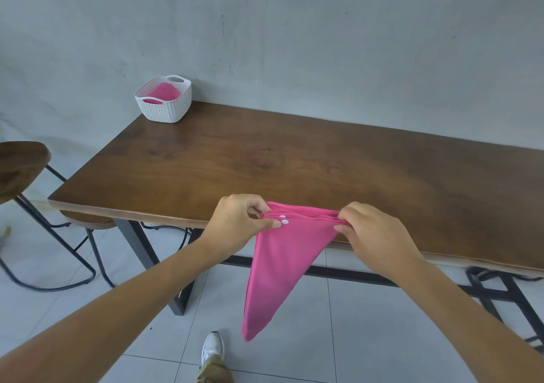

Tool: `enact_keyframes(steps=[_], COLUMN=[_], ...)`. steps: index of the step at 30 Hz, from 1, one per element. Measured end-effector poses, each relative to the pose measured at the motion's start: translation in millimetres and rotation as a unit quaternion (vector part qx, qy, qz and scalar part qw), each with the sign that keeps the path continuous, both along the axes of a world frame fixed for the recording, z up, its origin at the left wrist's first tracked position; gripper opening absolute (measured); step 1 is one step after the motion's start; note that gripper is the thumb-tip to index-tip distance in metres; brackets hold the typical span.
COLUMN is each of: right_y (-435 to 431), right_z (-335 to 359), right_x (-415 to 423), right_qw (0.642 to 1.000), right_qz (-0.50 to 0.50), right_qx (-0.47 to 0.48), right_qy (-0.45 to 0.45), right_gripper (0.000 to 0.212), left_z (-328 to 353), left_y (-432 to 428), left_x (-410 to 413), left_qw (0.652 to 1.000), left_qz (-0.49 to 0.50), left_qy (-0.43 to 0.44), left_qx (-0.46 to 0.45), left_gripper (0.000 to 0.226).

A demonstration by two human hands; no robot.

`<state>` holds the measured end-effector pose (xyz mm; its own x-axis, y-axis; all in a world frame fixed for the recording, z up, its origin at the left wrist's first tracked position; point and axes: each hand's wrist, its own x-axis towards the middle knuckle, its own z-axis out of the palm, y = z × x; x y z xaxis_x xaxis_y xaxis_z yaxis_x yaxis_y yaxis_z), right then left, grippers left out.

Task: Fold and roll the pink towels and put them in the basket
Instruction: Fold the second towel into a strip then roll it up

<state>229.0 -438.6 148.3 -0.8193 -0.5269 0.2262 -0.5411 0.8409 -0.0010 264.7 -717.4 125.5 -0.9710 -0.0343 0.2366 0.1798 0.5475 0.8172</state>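
Note:
A pink towel point(282, 265) hangs in a long triangle over the near edge of the brown wooden table point(294, 162), its tip pointing down toward the floor. My left hand point(238, 223) pinches the towel's upper left corner, beside two small white buttons point(284, 219). Its upper right corner is pinched by my right hand point(371, 232), and the top edge bunches in pleats between the two hands. At the table's far left corner stands a white woven basket point(167, 109), with another pink towel point(164, 92) inside it.
A grey wall runs behind the table. Two wooden stools point(20, 162) with black metal legs stand to the left, one tucked under the table edge. The floor is pale tile, and my shoe point(212, 347) shows below.

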Motion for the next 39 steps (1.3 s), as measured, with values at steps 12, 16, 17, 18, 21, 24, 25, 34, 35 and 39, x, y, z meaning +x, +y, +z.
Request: enact_keyframes(steps=[12,16,17,18,21,24,25,34,35,39], right_y=[-22,-36,-39,-43,-52,-62,-66,-96,-102,-121], right_z=[-21,-33,-36,-38,-46,-50,-52,-80,-86,-114], right_x=[-7,-13,-15,-16,-22,-31,-34,-89,-94,-111], right_qw=[0.986,0.968,0.962,0.958,0.957,0.951,0.948,0.782,0.774,0.813], right_qz=[-0.056,-0.081,-0.093,-0.101,-0.106,-0.117,-0.126,-0.297,-0.312,-0.338], right_qx=[-0.146,-0.215,-0.228,-0.236,-0.240,-0.259,-0.265,-0.498,-0.498,-0.427], right_qy=[-0.063,-0.103,-0.116,-0.124,-0.124,-0.124,-0.126,-0.230,-0.234,-0.207], right_gripper=[0.009,0.013,0.016,0.018,0.020,0.020,0.020,0.003,0.005,0.012], left_z=[-16,-28,-31,-34,-38,-39,-40,-69,-77,-105], left_y=[-12,-13,-13,-13,-16,-21,-21,-27,-29,-40], left_x=[-11,-17,-18,-18,-25,-36,-40,-100,-107,-127], left_qw=[0.999,0.997,0.996,0.996,0.994,0.992,0.991,0.982,0.982,0.983], left_qz=[0.027,0.055,0.062,0.069,0.087,0.101,0.108,0.160,0.162,0.157], left_qy=[0.027,0.020,0.014,0.011,0.001,-0.017,-0.020,-0.064,-0.073,-0.082], left_qx=[0.007,0.046,0.055,0.060,0.072,0.079,0.078,0.074,0.058,-0.042], left_gripper=[0.020,0.021,0.020,0.021,0.022,0.028,0.029,0.013,0.014,0.017])
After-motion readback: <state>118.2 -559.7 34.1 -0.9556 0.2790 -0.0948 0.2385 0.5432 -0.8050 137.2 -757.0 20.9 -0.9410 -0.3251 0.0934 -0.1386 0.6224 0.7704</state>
